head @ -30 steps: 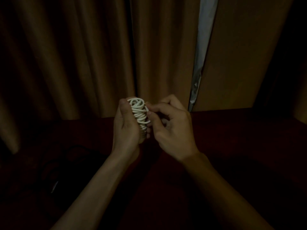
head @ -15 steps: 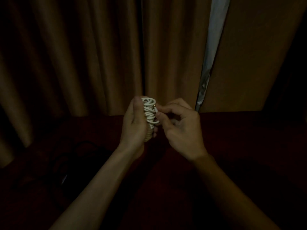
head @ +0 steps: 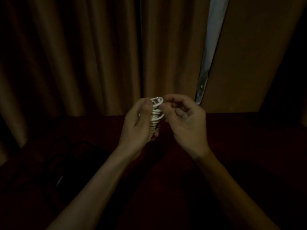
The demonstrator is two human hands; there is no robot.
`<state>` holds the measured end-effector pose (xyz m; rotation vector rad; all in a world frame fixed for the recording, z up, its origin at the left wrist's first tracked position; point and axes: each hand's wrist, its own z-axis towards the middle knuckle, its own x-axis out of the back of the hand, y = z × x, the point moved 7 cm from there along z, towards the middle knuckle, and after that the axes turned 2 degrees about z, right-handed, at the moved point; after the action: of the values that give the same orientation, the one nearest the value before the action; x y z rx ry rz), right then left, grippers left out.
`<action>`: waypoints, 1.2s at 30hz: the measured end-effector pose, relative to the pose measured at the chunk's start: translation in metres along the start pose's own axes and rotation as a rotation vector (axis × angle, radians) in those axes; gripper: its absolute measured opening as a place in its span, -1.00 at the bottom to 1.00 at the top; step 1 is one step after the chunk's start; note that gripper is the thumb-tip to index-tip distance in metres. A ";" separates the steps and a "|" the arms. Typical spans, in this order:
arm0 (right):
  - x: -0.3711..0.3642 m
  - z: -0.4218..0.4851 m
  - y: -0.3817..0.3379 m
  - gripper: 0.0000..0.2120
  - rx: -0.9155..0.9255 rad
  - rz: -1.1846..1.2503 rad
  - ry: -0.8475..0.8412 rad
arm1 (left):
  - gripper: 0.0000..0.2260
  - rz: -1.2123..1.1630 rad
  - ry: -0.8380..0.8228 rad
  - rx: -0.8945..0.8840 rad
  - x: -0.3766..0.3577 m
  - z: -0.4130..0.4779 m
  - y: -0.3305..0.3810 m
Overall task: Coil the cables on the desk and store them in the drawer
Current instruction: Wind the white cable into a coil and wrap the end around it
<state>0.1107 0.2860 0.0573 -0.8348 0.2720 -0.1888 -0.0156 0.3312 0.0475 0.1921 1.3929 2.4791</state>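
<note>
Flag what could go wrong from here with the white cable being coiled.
1. The white cable sits as a tight bundle in the left hand's grip. The right hand seems to pinch only the top loop, so if that end slips, the turns may spring loose.
2. The scene is very dim, and a dark cable lies on the desk at left. It could be overlooked or snagged.

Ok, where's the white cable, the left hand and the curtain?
white cable (head: 157, 113): head view, on its wound turns.
left hand (head: 137, 125): head view, just below the thumb.
curtain (head: 108, 55): head view, a middle fold.
</note>
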 end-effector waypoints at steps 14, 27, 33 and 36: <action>0.003 0.003 0.007 -0.66 -0.113 0.127 -0.249 | -0.66 0.129 0.002 -0.038 0.010 0.001 -0.001; -0.005 -0.004 0.018 -0.67 0.014 -0.035 -0.072 | -0.67 0.098 0.001 -0.018 0.006 0.000 -0.009; -0.013 -0.013 0.021 -0.68 0.103 -0.215 0.028 | -0.63 0.160 0.029 -0.002 0.010 0.002 -0.017; -0.010 -0.010 0.028 -0.72 0.026 -0.239 0.013 | -0.58 0.131 0.000 0.032 0.008 0.002 -0.019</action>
<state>0.0995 0.2999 0.0316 -0.8401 0.1809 -0.4208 -0.0193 0.3451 0.0326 0.2987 1.4644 2.5619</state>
